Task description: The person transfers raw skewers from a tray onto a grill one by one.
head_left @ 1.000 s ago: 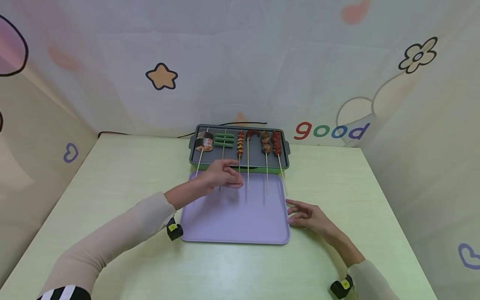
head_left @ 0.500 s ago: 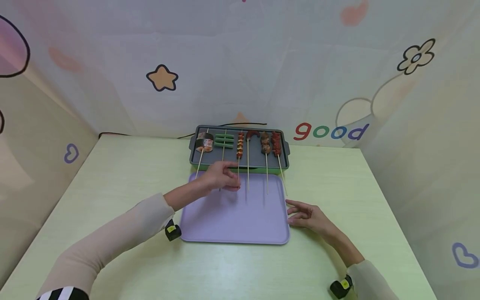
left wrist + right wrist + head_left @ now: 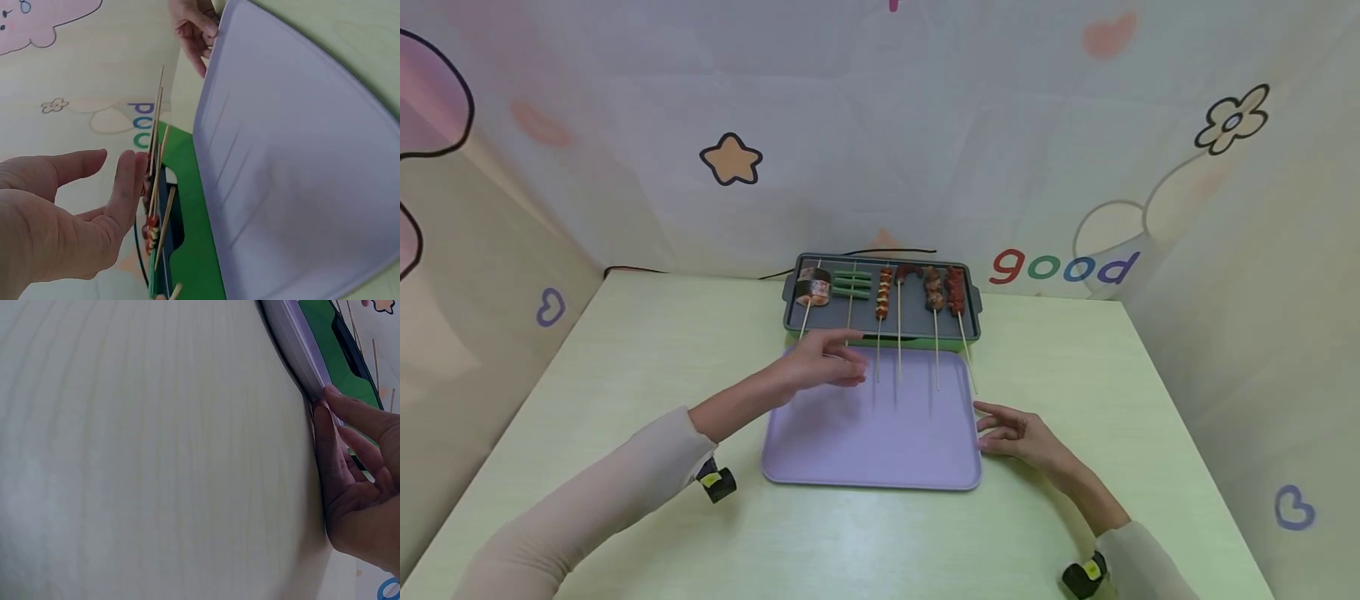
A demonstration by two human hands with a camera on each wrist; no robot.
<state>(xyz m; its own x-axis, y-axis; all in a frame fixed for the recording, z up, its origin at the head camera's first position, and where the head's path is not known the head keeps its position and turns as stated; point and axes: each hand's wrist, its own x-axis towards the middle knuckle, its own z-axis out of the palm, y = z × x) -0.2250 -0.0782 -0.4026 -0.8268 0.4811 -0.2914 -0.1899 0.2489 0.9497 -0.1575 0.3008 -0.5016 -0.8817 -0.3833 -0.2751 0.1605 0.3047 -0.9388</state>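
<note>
In the head view, my left hand (image 3: 825,360) is over the upper left of the purple tray (image 3: 872,454), its fingers spread and holding nothing. Just right of its fingertips is the stick of a red-and-yellow skewer (image 3: 883,293). A green-bean-like skewer (image 3: 852,285) and a thick skewer with a dark band (image 3: 813,287) lie to the left, their sticks partly hidden by this hand. Farther right are a curled red-brown skewer (image 3: 907,272), a brown meat skewer (image 3: 933,289) and a red meat skewer (image 3: 955,290). My right hand (image 3: 356,456) touches the tray's right rim with relaxed fingertips.
A dark grill pan (image 3: 842,315) on a green base (image 3: 194,212) stands behind the tray and bears the skewers, whose sticks reach out over the tray. The pale table (image 3: 685,333) meets a printed cloth wall (image 3: 850,167) at the back.
My left hand has let go of the red-and-yellow skewer's stick and drawn back to the left. That skewer stays on the grill. The right hand keeps its place at the tray's rim.
</note>
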